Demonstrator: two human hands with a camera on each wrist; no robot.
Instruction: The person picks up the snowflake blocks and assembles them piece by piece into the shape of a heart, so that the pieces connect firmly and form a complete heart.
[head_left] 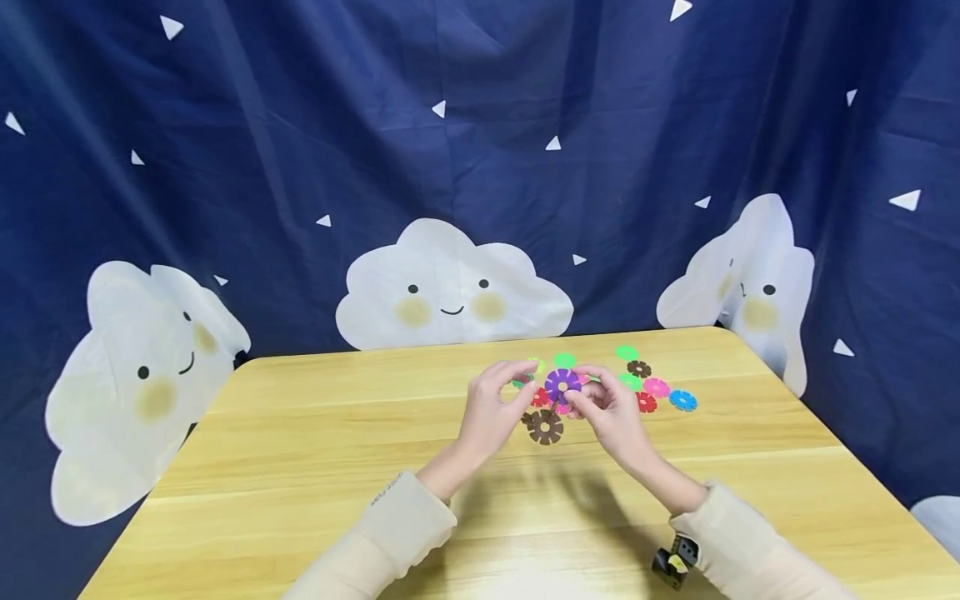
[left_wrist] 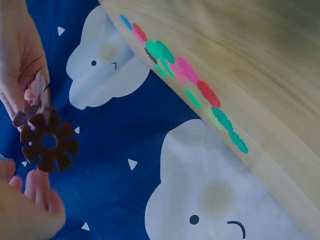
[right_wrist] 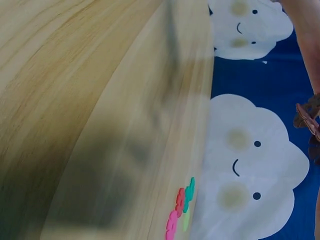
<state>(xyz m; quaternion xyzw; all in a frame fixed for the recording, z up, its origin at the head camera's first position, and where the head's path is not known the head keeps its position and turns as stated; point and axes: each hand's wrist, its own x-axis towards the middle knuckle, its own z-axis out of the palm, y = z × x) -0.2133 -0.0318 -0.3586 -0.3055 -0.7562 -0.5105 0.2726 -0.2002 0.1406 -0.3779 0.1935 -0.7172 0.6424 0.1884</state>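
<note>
My right hand (head_left: 615, 417) pinches a purple notched plastic disc (head_left: 563, 386) between thumb and fingers, above the table. A brown notched disc (head_left: 545, 427) hangs below it, and other brown pieces seem slotted to it edge-on. Just left of the purple disc, my left hand (head_left: 487, 408) has thumb and forefinger spread, with a gap between them and the disc. In the left wrist view the brown disc (left_wrist: 49, 142) sits between both hands, with the left fingers (left_wrist: 42, 192) close below it. Joined brown pieces (right_wrist: 309, 122) are cut off at the edge of the right wrist view.
Several loose notched discs lie on the wooden table (head_left: 300, 467) behind and right of the hands, among them a blue disc (head_left: 682, 401), a pink disc (head_left: 656, 387) and a green disc (head_left: 627, 353). A dark blue curtain (head_left: 450, 167) with clouds hangs beyond the table's far edge.
</note>
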